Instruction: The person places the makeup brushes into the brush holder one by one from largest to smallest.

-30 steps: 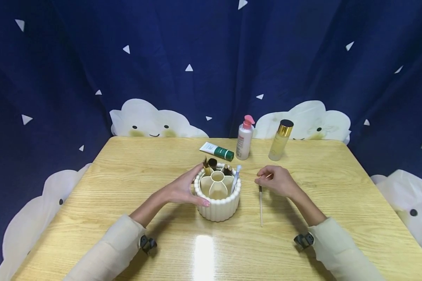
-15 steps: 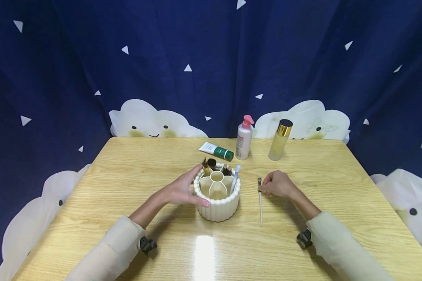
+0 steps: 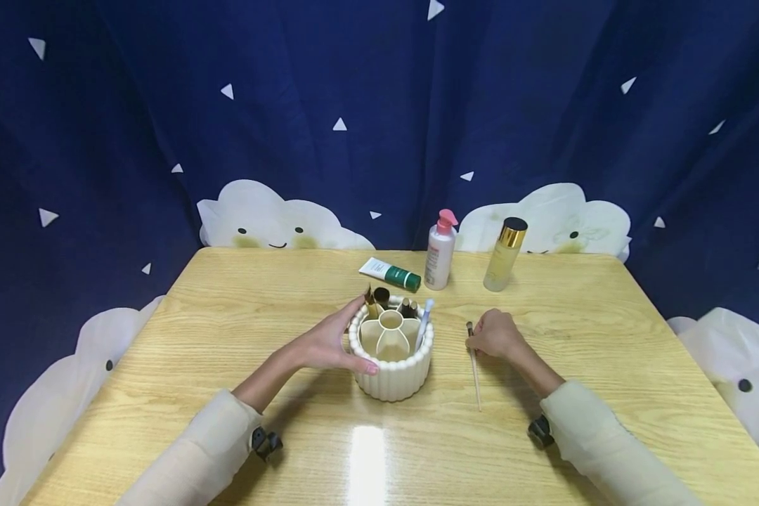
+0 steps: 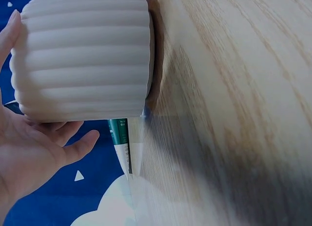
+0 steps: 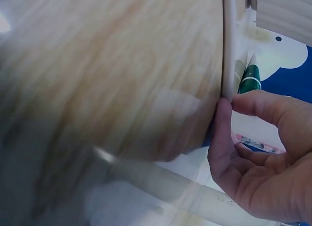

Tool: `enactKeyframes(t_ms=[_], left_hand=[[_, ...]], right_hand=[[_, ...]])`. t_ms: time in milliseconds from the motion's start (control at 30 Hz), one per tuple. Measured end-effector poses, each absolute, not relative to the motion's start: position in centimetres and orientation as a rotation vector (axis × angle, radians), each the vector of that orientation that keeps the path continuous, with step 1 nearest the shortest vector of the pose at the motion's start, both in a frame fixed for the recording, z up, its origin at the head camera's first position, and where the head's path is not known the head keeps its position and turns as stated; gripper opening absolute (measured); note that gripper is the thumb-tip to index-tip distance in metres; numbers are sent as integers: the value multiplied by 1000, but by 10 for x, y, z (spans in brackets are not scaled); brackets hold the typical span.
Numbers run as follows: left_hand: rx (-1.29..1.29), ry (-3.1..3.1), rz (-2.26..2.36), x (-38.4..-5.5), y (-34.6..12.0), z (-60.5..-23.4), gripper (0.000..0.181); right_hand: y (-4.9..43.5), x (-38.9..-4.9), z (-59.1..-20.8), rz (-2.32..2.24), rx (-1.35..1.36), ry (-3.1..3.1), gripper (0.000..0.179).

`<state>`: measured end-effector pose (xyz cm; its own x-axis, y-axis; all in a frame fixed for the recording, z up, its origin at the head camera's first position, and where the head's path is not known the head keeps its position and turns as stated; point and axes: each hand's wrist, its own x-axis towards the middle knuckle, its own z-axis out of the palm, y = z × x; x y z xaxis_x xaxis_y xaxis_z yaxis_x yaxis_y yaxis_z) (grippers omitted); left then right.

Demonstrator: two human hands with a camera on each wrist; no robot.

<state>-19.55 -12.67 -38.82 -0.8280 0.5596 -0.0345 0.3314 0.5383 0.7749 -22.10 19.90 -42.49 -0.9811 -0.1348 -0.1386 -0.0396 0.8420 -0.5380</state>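
Note:
A cream ribbed makeup organizer [image 3: 393, 381] with petal-shaped compartments stands upright on the table. My left hand [image 3: 330, 341] holds its left side, thumb over the front rim and fingers round the back. In the left wrist view, the organizer's wall [image 4: 87, 60] fills the upper left. Inside it stand a dark-bristled brush [image 3: 381, 295], gold and dark slim items at the back, and a light-blue stick [image 3: 424, 320]. To the right, my right hand [image 3: 496, 334] pinches a thin makeup brush [image 3: 476, 376] near its dark head, between thumb and finger in the right wrist view.
Behind the organizer lies a white-and-green tube [image 3: 390, 274]. Beside it stand a pump bottle [image 3: 440, 256] with a pink top and a yellowish bottle [image 3: 504, 256] with a gold-and-black cap. A dark blue curtain [image 3: 329, 63] hangs beyond the table's far edge.
My right hand has shifted slightly nearer along the brush, uncovering its dark head, and the brush's tail has swung a little to the right. The left hand stays on the organizer.

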Motion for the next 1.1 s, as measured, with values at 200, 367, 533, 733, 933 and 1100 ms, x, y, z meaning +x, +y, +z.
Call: enactKeyframes(t_ms=[200, 367, 533, 733, 933, 1100], left_hand=[[750, 2503, 1166, -195, -127, -388, 127], [750, 2509, 1174, -195, -128, -387, 127], [753, 2511, 1173, -194, -128, -388, 126], [728, 2511, 1140, -193, -128, -388, 128], [725, 2517, 1126, -193, -127, -387, 127], [730, 2511, 1133, -193, -126, -387, 127]], right_hand=[[196, -223, -427, -789, -54, 2858, 24], [195, -224, -425, -820, -50, 2826, 29], [195, -221, -422, -895, -89, 2788, 24], [197, -216, -414, -1017, -50, 2759, 10], [199, -208, -396, -1185, -60, 2675, 20], [200, -201, -381, -1370, -80, 2511, 28]])
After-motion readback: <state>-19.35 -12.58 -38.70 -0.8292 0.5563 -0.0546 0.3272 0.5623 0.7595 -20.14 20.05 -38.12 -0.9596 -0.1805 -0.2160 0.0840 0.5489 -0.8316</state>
